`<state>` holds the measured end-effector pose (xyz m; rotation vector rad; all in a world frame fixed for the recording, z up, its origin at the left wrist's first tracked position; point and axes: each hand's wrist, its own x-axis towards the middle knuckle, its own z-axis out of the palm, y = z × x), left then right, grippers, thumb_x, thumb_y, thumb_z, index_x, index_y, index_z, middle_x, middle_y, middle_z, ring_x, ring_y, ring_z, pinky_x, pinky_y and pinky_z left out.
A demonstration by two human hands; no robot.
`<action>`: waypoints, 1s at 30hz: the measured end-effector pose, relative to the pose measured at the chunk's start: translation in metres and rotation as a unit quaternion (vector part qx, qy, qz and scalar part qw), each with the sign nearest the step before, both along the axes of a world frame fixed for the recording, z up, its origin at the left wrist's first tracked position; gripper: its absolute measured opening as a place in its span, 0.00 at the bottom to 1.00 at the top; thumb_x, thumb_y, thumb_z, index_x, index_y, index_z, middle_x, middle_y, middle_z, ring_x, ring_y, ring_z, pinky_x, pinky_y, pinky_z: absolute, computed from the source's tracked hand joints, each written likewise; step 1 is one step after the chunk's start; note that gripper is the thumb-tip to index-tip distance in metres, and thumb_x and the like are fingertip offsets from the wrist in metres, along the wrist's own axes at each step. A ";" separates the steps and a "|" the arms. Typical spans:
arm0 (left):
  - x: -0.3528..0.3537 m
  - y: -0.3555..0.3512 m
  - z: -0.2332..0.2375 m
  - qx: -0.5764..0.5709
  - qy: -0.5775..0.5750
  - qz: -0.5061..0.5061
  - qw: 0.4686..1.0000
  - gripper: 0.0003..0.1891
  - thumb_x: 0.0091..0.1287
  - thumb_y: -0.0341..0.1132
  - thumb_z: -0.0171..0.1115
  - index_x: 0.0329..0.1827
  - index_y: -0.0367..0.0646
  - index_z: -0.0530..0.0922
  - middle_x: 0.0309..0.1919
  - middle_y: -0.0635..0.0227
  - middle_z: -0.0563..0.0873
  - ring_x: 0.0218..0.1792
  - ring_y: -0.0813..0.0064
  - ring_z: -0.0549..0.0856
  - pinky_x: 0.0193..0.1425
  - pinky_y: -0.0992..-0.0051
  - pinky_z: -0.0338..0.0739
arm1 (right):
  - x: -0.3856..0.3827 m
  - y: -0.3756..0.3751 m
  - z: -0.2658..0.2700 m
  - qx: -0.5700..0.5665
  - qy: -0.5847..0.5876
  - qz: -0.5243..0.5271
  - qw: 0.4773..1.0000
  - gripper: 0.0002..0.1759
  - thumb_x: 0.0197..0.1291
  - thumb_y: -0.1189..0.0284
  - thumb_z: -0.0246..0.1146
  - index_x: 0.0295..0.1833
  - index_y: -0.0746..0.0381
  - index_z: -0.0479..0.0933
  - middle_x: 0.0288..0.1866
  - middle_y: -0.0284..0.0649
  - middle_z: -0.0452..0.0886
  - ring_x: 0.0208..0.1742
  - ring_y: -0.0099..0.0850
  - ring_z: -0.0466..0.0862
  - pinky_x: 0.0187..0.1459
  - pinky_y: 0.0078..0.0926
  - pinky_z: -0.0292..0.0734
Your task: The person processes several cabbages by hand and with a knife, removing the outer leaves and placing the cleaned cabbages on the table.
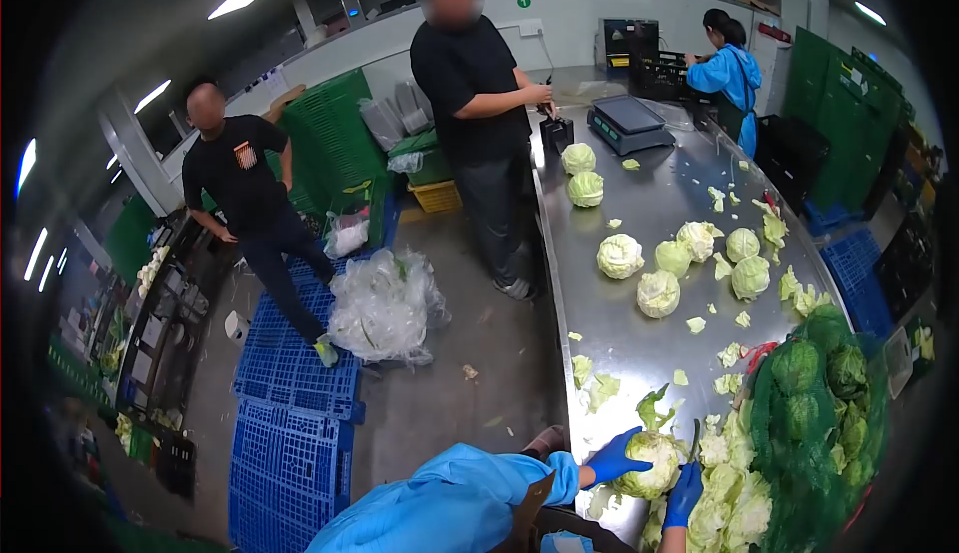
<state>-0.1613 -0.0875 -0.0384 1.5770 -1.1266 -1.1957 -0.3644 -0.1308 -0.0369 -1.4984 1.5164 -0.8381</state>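
At the near end of the steel table [639, 353], my left hand [614, 456] in a blue glove grips the left side of a pale cabbage [651, 465]. My right hand [683, 496], gloved too, is closed around the handle of a knife [695, 440] whose blade points up and away at the cabbage's right side. Loose outer leaves [734, 503] pile to the right of my right hand. Beyond them lies a green net bag [799, 413] of cabbages. Several trimmed cabbages [658, 294] stand farther up the table.
A scale [629, 123] stands at the table's far end, near a person in blue [727, 73] at a black crate [661, 75]. Two people in black [465, 93] stand left of the table. Blue pallets [290, 453] and plastic bags [385, 303] lie on the floor.
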 end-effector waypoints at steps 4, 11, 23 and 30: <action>-0.005 0.000 0.006 0.006 -0.032 -0.031 0.999 0.48 0.51 0.49 0.74 0.72 0.41 0.58 0.66 0.50 0.66 0.69 0.57 0.65 0.72 0.65 0.58 | 0.020 0.014 0.062 -0.197 0.192 0.195 0.942 0.22 0.66 0.68 0.52 0.65 0.63 0.70 0.53 0.52 0.79 0.49 0.45 0.81 0.47 0.33 0.76; -0.004 -0.018 0.000 0.051 -0.088 -0.071 0.992 0.51 0.48 0.53 0.72 0.74 0.51 0.53 0.62 0.46 0.69 0.62 0.47 0.71 0.65 0.57 0.67 | 0.011 -0.039 0.008 -0.043 0.177 0.181 0.966 0.21 0.65 0.68 0.53 0.60 0.68 0.72 0.52 0.56 0.79 0.51 0.48 0.80 0.53 0.35 0.72; 0.000 0.012 0.024 -0.038 -0.071 -0.169 0.982 0.51 0.51 0.45 0.72 0.75 0.49 0.50 0.68 0.49 0.62 0.69 0.50 0.62 0.73 0.60 0.57 | -0.024 -0.080 -0.067 -0.141 0.272 0.101 0.947 0.18 0.57 0.68 0.59 0.47 0.71 0.73 0.29 0.51 0.79 0.28 0.40 0.77 0.34 0.34 0.72; 0.012 0.021 0.007 -0.026 -0.039 -0.036 0.998 0.46 0.52 0.47 0.71 0.72 0.44 0.56 0.67 0.49 0.65 0.68 0.54 0.66 0.72 0.61 0.58 | 0.000 -0.009 0.051 -0.126 0.279 0.065 0.950 0.23 0.67 0.63 0.54 0.59 0.69 0.70 0.40 0.52 0.81 0.41 0.41 0.81 0.47 0.32 0.76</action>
